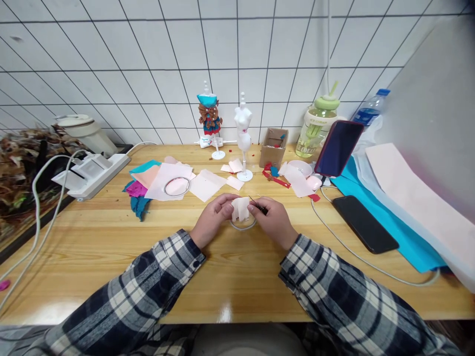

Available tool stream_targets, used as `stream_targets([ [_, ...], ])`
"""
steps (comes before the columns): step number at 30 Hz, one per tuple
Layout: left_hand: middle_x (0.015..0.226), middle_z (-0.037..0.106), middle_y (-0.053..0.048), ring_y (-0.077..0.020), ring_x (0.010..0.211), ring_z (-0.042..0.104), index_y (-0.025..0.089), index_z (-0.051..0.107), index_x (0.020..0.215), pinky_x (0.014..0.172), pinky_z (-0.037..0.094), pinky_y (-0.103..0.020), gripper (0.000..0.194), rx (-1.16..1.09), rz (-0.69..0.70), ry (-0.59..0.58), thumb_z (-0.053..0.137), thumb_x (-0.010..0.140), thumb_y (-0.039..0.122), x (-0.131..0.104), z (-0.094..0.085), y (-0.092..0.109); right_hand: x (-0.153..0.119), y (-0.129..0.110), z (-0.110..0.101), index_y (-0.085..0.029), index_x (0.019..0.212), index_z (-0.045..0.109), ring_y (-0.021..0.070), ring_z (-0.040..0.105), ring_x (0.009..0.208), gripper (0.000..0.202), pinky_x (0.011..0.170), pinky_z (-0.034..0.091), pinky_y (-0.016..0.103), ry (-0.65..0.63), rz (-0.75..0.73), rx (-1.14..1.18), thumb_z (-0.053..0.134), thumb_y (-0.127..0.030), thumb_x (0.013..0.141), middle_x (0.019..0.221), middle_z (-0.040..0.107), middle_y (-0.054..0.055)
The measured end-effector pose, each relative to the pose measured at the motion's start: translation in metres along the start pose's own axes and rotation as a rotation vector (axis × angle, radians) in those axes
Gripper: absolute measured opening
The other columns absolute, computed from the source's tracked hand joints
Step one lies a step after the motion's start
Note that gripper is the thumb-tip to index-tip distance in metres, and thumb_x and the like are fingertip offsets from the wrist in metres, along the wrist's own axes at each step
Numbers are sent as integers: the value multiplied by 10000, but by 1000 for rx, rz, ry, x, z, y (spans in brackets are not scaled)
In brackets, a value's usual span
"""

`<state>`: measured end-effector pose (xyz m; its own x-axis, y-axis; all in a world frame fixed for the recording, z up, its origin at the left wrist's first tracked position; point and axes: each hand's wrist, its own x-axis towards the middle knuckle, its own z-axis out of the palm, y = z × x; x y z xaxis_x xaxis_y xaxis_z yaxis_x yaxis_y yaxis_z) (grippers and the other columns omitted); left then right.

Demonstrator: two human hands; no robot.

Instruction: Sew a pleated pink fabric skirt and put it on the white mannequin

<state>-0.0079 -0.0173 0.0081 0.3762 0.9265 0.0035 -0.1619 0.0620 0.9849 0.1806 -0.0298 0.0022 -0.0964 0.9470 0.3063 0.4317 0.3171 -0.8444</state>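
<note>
Across the middle of the pale yellow wood-grain table (237, 282), both hands meet over a small pleated piece of pale cream-pink paper-like material (240, 208), held between them. The left hand (213, 217) has its thumb and fingertips clamped on the piece's left side. The right hand (274, 220) has its fingers closed round a slim dark pointed tool (262, 208), its tip angled left toward the piece; the right thumb lies at the piece's right edge, though I cannot tell whether it also grips it. A pale round loop (243, 229) curves out on the near side of the piece; what holds it is hidden.

Just beyond the hands stands a bare white miniature dress form (244, 136) on a round base. Farther back and left is a second form in a turquoise, brown and red outfit (210, 116). An open brown cardboard box (271, 155) sits right of the bare form. Left of the hands, a thin metal ring (176, 195) rests on a pale pink sheet (158, 185). To the right, a black phone (365, 223) lies flat, partly over a bright blue sheet (411, 247).
</note>
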Motion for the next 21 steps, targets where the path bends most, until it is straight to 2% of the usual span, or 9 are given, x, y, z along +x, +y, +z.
stream_targets([
  [3, 875, 723, -62, -191, 800, 655, 143, 672, 927, 759, 522, -299, 424, 92, -35, 80, 809, 665, 448, 0, 4, 3, -1, -3, 0, -162, 811, 698, 162, 558, 694, 225, 651, 423, 280, 0, -10, 7, 564, -337, 857, 735, 642, 41],
  [6, 837, 729, -63, -180, 762, 652, 129, 679, 912, 746, 519, -301, 384, 80, -68, 118, 781, 703, 435, 1, 6, 5, -1, -6, -2, -166, 837, 668, 148, 542, 668, 212, 632, 423, 268, 17, 107, 120, 557, -345, 854, 743, 636, 25],
  [9, 784, 720, -47, -165, 708, 636, 127, 667, 872, 692, 505, -283, 377, 103, -65, 158, 802, 675, 419, 2, 6, 6, -3, -11, -3, -174, 891, 639, 118, 463, 582, 206, 562, 386, 243, 63, 169, 201, 606, -367, 827, 659, 564, -20],
  [11, 736, 702, -26, -154, 671, 620, 138, 633, 797, 660, 489, -270, 358, 128, -50, 183, 819, 651, 406, 1, 7, 7, -6, -16, -2, -178, 911, 630, 103, 420, 549, 245, 534, 367, 233, 13, 148, 263, 658, -392, 797, 618, 500, -44],
  [15, 735, 698, -28, -157, 666, 615, 147, 614, 775, 632, 472, -265, 346, 151, -43, 94, 771, 701, 446, -3, 9, 8, -12, -20, 7, -188, 970, 604, 105, 500, 621, 387, 576, 418, 224, -155, 132, 398, 786, -364, 677, 737, 554, -31],
  [18, 700, 676, -21, -142, 643, 589, 147, 609, 717, 624, 462, -258, 354, 181, -3, 31, 731, 736, 479, -4, 10, 8, -11, -17, 10, -184, 911, 598, 122, 548, 681, 353, 636, 446, 238, -140, 133, 369, 799, -316, 652, 759, 592, -20],
  [21, 683, 655, -7, -135, 641, 572, 149, 614, 711, 638, 461, -254, 367, 194, 24, 66, 751, 710, 489, -2, 8, 7, -6, -11, 6, -167, 842, 628, 138, 564, 692, 232, 653, 452, 258, -104, 159, 352, 729, -339, 723, 749, 618, 1],
])
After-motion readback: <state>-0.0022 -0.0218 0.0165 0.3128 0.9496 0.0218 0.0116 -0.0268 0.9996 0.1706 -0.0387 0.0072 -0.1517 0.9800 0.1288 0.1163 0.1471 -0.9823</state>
